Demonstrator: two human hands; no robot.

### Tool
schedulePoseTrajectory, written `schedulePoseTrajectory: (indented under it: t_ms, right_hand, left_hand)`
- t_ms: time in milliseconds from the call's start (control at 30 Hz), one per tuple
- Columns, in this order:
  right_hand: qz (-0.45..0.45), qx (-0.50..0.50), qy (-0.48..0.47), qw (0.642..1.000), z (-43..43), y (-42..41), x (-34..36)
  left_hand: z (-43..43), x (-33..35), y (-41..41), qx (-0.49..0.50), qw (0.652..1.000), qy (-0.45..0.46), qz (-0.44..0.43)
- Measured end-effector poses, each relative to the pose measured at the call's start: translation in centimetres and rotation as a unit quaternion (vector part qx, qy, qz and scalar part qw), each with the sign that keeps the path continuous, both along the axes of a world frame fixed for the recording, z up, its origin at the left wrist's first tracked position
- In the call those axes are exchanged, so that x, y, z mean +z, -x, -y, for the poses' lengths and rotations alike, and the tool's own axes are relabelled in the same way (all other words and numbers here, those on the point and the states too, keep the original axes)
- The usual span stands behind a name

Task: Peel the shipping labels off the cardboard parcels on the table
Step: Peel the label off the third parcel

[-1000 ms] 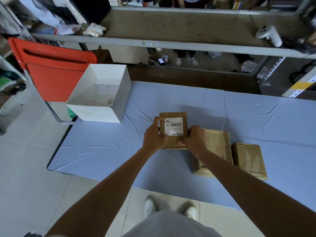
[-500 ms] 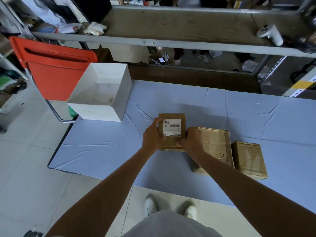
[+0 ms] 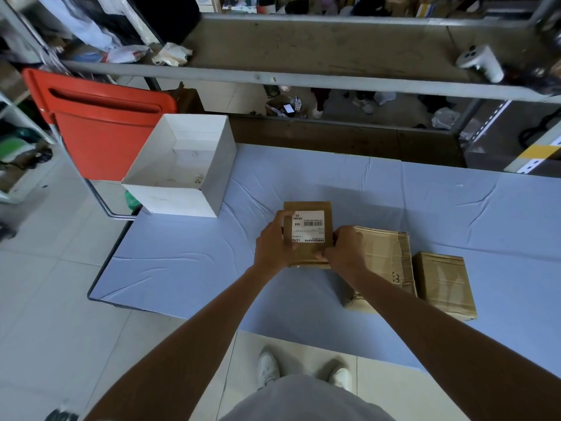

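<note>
The shipping label (image 3: 307, 226) lies flat on the top face of a small cardboard parcel (image 3: 307, 253), which we hold just above the blue-covered table (image 3: 182, 262), near its front edge. Our left hand (image 3: 271, 249) grips the parcel's left side, thumb lying at the label's left edge. Our right hand (image 3: 344, 249) clasps the near right corner, thumb pressed just below the label. Two more parcels, a larger one (image 3: 384, 253) and a smaller one (image 3: 443, 284), rest side by side to the right. An open white box (image 3: 179, 196) stands at the table's far left corner.
</note>
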State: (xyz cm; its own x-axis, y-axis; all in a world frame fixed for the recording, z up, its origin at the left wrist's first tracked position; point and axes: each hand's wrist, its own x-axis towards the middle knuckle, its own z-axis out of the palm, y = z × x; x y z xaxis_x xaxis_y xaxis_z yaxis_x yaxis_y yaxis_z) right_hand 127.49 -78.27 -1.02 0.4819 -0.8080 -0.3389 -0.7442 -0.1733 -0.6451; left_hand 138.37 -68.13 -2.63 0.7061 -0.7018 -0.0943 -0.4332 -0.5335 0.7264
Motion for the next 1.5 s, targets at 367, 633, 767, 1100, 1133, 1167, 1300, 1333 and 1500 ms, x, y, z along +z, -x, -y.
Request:
schedulePoseTrajectory:
  t_ms: [367, 633, 767, 1100, 1133, 1167, 1300, 1333, 1500]
  right_hand:
    - [0.010, -0.010, -0.016, 1.000, -0.1, -0.1, -0.4]
    - [0.021, -0.002, -0.011, 1.000, -1.1, 0.0, -0.4]
    - [0.018, 0.000, -0.013, 1.000, -2.0, 0.2, -0.6]
    - [0.002, 0.006, -0.023, 1.000, -2.7, 1.1, -1.6]
    - [-0.005, 0.008, -0.022, 1.000, -2.8, 1.3, -1.8]
    - [-0.014, 0.006, -0.026, 1.000, -2.9, 1.6, -2.1]
    - [-0.049, -0.005, -0.038, 0.998, -2.9, 2.7, -3.9]
    - [-0.054, -0.010, -0.038, 0.998, -2.8, 2.7, -4.3]
    - [-0.090, -0.006, -0.040, 0.995, -2.6, 1.8, -5.1]
  left_hand:
    - [0.3, -0.6, -1.3, 0.024, 0.999, 0.030, -0.007]
    - [1.7, 0.0, -1.0, 0.136, 0.991, -0.001, 0.018]
    - [1.7, 0.1, -0.9, 0.170, 0.984, -0.012, 0.042]
    - [1.2, -1.1, -0.6, 0.101, 0.988, -0.094, 0.073]
    - [1.1, -1.7, -0.7, 0.094, 0.988, -0.101, 0.069]
    - [1.0, -2.4, -0.6, 0.087, 0.988, -0.109, 0.067]
    - [0.9, -3.8, 0.8, 0.067, 0.992, -0.084, 0.058]
    - [1.0, -3.8, 1.1, 0.060, 0.994, -0.071, 0.060]
    - [1.2, -4.3, 0.5, 0.047, 0.994, -0.064, 0.081]
